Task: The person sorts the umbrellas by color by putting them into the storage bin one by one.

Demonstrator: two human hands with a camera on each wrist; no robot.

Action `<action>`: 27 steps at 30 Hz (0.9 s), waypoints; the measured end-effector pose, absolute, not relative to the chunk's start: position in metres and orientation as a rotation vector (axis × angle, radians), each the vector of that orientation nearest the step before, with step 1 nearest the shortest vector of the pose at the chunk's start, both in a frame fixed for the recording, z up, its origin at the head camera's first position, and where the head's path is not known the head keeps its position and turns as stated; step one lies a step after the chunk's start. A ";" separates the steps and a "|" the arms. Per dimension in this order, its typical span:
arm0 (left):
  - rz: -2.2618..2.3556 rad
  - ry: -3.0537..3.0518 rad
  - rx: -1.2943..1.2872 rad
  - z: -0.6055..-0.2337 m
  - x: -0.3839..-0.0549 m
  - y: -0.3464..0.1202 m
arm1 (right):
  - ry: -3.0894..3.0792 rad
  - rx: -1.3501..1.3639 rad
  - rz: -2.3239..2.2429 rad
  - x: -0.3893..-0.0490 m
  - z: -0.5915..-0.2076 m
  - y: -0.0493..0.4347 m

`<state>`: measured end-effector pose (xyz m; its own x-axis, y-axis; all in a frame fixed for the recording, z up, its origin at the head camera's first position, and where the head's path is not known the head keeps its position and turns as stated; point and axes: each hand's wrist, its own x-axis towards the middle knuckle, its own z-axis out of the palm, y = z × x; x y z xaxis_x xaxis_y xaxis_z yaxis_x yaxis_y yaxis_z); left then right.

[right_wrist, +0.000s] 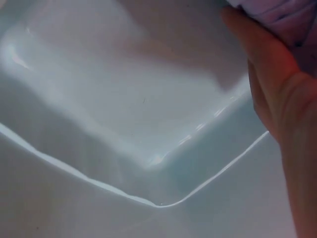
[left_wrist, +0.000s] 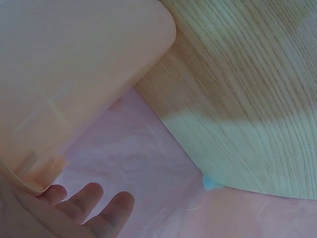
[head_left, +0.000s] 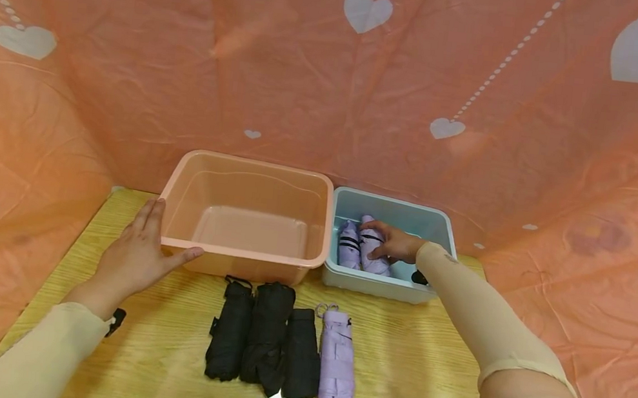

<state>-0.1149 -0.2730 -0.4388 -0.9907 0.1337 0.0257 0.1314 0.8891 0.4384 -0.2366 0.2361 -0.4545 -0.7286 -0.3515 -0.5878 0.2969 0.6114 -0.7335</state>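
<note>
My right hand [head_left: 402,244] reaches down into the light blue bin [head_left: 382,288], fingers and thumb around a folded lilac umbrella [head_left: 377,267]. A second folded lilac umbrella [head_left: 348,240] lies beside it on the left, in the same bin. In the right wrist view, part of the gripped umbrella [right_wrist: 285,17] shows at the top corner. My left hand [head_left: 135,254] rests at the left front corner of the peach bin [head_left: 249,255], fingers extended along the rim. That bin holds nothing. The left wrist view shows the fingers beside the bin's outer wall [left_wrist: 84,54].
In front of the bins on the wooden table [head_left: 162,358] lie three folded black umbrellas, a left [head_left: 228,339], a middle [head_left: 268,327] and a right one [head_left: 301,356]. Another lilac umbrella [head_left: 338,360] lies right of them. An orange sheet [head_left: 285,79] with hearts hangs behind.
</note>
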 end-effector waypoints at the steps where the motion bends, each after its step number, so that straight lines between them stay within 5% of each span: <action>1: 0.704 3.047 0.213 -0.439 -0.115 -0.273 | 2.101 -0.035 -1.130 -0.236 -0.454 0.236; 27: 0.689 3.035 0.226 -0.436 -0.113 -0.272 | 2.104 -0.037 -0.943 -0.228 -0.460 0.242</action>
<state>-0.1132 -0.2725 -0.4356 -0.9893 0.1456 0.0110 0.1360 0.8921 0.4309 -0.2280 0.2418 -0.4601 -0.6704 -0.3280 -0.6655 0.2787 0.7199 -0.6356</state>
